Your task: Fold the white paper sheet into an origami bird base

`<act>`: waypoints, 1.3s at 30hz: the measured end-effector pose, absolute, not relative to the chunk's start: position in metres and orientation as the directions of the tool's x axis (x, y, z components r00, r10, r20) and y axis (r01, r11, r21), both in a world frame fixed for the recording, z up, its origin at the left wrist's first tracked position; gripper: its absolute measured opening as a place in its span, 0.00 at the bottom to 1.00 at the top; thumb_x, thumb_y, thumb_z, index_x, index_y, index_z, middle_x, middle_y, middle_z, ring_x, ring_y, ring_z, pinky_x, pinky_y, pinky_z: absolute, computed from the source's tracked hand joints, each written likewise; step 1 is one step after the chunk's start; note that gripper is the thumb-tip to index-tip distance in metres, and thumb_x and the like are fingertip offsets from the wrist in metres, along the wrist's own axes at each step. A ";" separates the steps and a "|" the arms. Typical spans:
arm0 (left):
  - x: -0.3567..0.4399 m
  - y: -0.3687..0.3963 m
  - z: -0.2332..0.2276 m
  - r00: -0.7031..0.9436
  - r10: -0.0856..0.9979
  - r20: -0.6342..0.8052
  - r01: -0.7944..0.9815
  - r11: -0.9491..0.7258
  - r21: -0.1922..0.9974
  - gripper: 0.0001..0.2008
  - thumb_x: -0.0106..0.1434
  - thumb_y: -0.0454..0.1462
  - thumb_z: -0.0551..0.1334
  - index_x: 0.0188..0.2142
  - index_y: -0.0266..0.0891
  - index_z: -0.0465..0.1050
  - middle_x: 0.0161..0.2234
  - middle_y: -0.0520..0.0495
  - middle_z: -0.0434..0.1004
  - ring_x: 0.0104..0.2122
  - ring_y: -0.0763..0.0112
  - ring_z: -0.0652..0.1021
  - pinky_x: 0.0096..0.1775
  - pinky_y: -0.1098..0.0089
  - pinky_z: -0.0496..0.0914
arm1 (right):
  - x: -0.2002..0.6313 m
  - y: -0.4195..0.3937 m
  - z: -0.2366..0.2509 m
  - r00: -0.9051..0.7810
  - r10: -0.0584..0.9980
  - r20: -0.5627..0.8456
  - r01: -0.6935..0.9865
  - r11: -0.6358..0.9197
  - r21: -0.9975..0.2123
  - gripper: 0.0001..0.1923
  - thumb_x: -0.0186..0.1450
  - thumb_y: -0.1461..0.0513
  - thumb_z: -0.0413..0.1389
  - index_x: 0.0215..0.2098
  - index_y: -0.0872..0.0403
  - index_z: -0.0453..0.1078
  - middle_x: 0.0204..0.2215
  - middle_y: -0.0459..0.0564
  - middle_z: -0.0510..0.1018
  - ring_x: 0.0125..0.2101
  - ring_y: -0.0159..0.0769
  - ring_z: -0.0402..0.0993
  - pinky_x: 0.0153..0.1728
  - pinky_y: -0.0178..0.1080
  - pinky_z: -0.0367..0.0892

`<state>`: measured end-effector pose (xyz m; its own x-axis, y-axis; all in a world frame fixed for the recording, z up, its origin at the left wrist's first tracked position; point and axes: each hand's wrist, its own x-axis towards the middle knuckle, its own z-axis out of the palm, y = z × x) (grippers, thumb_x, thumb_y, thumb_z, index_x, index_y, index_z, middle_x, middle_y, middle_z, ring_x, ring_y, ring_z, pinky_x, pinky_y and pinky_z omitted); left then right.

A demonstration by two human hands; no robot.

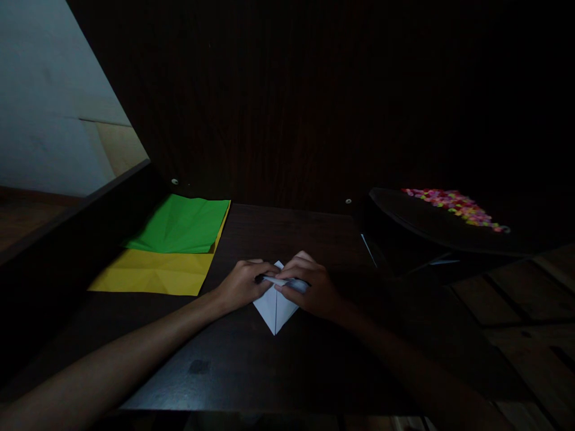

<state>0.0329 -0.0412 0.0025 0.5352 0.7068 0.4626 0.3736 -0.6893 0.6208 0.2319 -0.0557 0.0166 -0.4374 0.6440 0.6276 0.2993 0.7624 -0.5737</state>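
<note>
On a dark wooden surface [287, 239], near the middle, lies a folded white paper [275, 308] with its point toward the viewer. Left hand [242, 284] and right hand [312, 287] both press their fingers closed on its far edge. Far left, a green sheet [182, 224] overlaps a yellow sheet [153, 272]. Far right, colourful beads [456, 206] sit on a dark tray [404, 221].

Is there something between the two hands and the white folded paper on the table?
No, nothing visible. The left hand and right hand both rest directly on the white paper.
</note>
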 end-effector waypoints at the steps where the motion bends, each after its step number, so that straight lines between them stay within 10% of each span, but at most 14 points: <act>1: 0.033 -0.041 0.003 0.539 0.702 0.465 0.369 -0.694 0.619 0.11 0.58 0.27 0.60 0.38 0.38 0.78 0.33 0.49 0.81 0.32 0.71 0.80 0.37 0.74 0.72 | 0.232 -0.056 0.017 -0.442 0.634 0.635 0.300 0.771 -0.562 0.07 0.60 0.65 0.62 0.37 0.50 0.74 0.31 0.48 0.79 0.35 0.39 0.73 0.36 0.43 0.69; 39: 0.032 -0.045 0.005 0.630 0.622 0.465 0.326 -0.756 0.568 0.10 0.69 0.38 0.57 0.39 0.37 0.76 0.29 0.47 0.78 0.28 0.71 0.78 0.34 0.74 0.70 | 0.231 -0.062 0.032 -0.343 0.698 0.628 0.331 0.716 -0.615 0.04 0.64 0.64 0.59 0.32 0.50 0.77 0.27 0.48 0.79 0.30 0.37 0.74 0.32 0.41 0.70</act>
